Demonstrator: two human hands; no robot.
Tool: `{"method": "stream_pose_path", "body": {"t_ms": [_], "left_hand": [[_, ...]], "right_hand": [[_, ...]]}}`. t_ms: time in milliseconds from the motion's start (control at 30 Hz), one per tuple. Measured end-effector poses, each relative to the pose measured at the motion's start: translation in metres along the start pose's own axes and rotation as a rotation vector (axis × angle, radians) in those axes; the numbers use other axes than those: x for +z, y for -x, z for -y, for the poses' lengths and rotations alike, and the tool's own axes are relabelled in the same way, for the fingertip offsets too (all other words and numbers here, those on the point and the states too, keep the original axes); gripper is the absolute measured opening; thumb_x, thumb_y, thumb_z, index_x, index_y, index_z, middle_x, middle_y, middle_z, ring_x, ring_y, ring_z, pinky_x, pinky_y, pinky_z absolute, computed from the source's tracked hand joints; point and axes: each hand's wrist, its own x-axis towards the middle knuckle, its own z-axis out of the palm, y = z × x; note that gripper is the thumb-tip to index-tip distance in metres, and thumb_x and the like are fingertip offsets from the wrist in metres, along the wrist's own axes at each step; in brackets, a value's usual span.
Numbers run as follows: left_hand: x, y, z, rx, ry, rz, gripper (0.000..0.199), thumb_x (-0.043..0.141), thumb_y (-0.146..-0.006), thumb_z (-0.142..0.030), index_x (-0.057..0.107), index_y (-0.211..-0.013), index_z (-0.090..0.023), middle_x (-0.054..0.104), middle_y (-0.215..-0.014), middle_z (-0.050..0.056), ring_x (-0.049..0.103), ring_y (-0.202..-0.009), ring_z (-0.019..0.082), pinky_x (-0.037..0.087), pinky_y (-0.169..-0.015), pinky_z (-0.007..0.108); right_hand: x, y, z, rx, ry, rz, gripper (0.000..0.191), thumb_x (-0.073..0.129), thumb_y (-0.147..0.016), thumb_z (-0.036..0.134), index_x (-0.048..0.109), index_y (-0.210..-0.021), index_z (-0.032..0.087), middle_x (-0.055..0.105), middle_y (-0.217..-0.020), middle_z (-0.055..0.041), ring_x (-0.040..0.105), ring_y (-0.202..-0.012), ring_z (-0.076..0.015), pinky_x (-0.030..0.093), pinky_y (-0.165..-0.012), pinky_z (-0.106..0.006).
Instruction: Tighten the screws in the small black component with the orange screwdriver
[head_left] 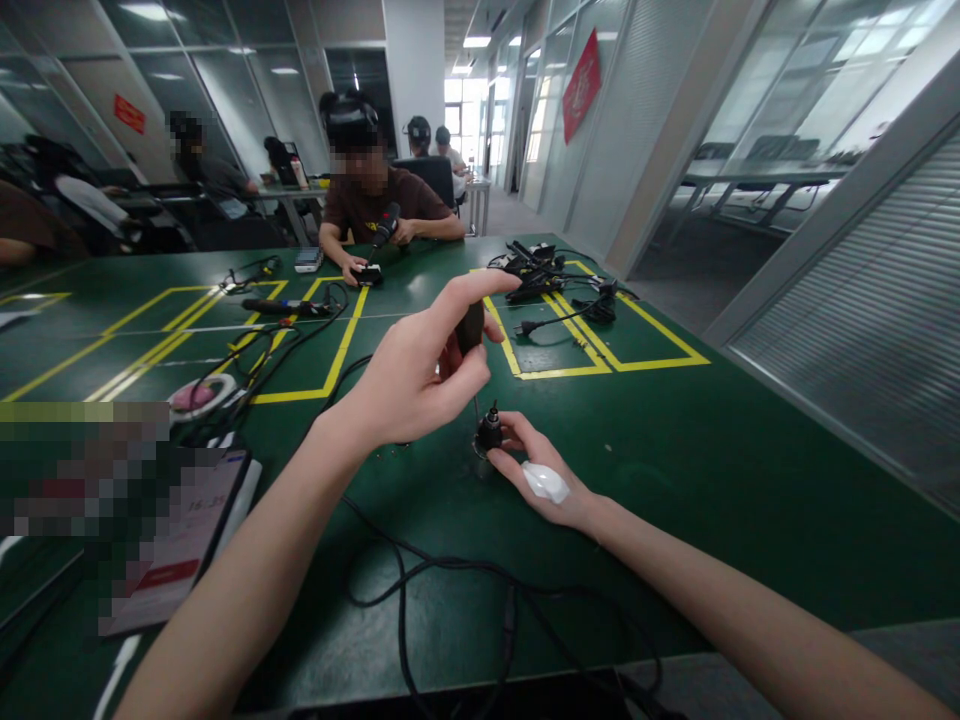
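Observation:
My left hand (424, 365) is closed around the dark handle of a screwdriver (470, 328), index finger stretched over its top. The thin shaft points down toward a small black cylindrical part (490, 430) with a narrow pin on top and a shiny metal base. My right hand (544, 465), a white patch on its back, pinches this part from the right, low over the table. Whether the screwdriver's tip touches the part is hidden. A few tiny pieces (391, 453) lie left of it.
Black cables (435, 565) loop across the green table (720, 500) in front of me. A phone (180, 540) lies at the left. Farther off are a tangle of black plugs and cords (529, 268), yellow tape outlines (562, 375) and a co-worker (382, 200) with a power screwdriver.

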Motion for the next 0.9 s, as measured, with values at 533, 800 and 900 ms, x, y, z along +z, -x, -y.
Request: {"method": "stream_pose_path", "body": {"t_ms": [533, 800, 900], "left_hand": [[0.0026, 0.0024, 0.0013, -0.013, 0.013, -0.012, 0.071, 0.062, -0.092, -0.015, 0.036, -0.155, -0.038, 0.067, -0.119, 0.002, 0.068, -0.069, 0.010, 0.056, -0.054, 0.021], [0.0024, 0.0013, 0.0002, 0.011, 0.014, 0.027, 0.069, 0.060, -0.095, -0.020, 0.034, -0.157, -0.039, 0.064, -0.136, 0.005, 0.069, -0.070, 0.011, 0.059, -0.053, 0.022], [0.0004, 0.0014, -0.0020, 0.003, 0.050, 0.046, 0.065, 0.053, -0.099, -0.022, 0.032, -0.158, -0.040, 0.071, -0.117, 0.002, 0.073, -0.075, 0.015, 0.060, -0.055, 0.024]], "right_hand": [[0.0002, -0.0001, 0.0019, -0.013, 0.010, -0.003, 0.032, 0.061, -0.095, 0.029, 0.056, -0.126, 0.024, 0.071, -0.123, -0.0099, 0.072, -0.104, -0.0263, 0.060, -0.095, -0.047], [-0.0006, 0.0009, 0.0018, -0.012, 0.026, 0.000, 0.032, 0.061, -0.096, 0.031, 0.056, -0.127, 0.024, 0.072, -0.123, -0.0093, 0.072, -0.103, -0.0253, 0.060, -0.095, -0.046], [-0.0003, 0.0009, 0.0021, -0.005, 0.029, 0.001, 0.033, 0.061, -0.096, 0.030, 0.056, -0.128, 0.024, 0.072, -0.121, -0.0092, 0.072, -0.103, -0.0253, 0.060, -0.094, -0.046]]}}
